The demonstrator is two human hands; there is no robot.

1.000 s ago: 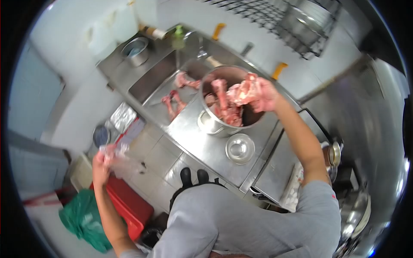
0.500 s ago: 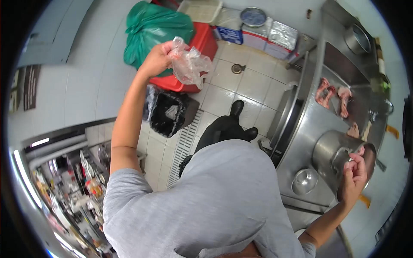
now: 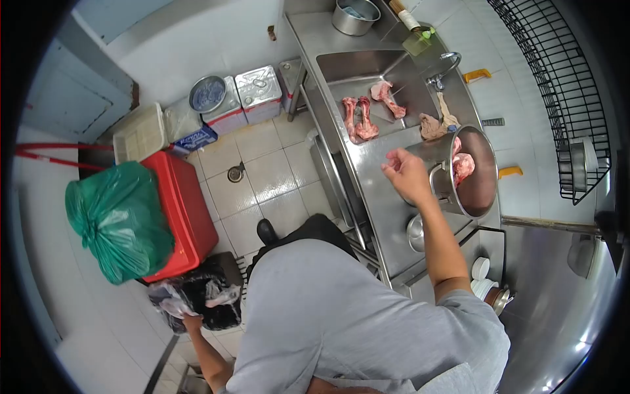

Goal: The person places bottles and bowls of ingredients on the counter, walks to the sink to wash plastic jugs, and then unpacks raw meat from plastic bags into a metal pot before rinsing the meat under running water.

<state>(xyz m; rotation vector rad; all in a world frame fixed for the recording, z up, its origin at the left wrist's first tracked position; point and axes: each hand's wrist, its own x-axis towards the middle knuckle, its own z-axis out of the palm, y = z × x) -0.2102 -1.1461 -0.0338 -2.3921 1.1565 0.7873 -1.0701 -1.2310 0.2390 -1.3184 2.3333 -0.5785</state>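
My left hand (image 3: 192, 322) is low at the edge of a black-lined bin (image 3: 213, 318), its fingers closed against a crumpled clear plastic bag (image 3: 174, 306); the fingertips are partly hidden. My right hand (image 3: 407, 176) holds nothing, fingers loosely bent and apart, over the steel counter beside a large steel pot (image 3: 484, 190). Inside that pot lie meaty bones (image 3: 463, 167). More raw bones (image 3: 363, 120) and a separate bone (image 3: 388, 100) rest in the sink (image 3: 335, 72). Pale scraps (image 3: 433, 126) lie beside the pot.
A red container (image 3: 187, 217) carries a tied green bag (image 3: 121, 223) next to the bin. Tins (image 3: 258, 92) and a white tray (image 3: 140, 134) line the wall. A metal bowl (image 3: 415, 233) sits by the pot. A black wire rack (image 3: 558, 85) hangs at right.
My left hand has gone down from above the red container to the bin with the clear bag. My right hand has moved away from the pot's rim. The view has turned toward the sink.
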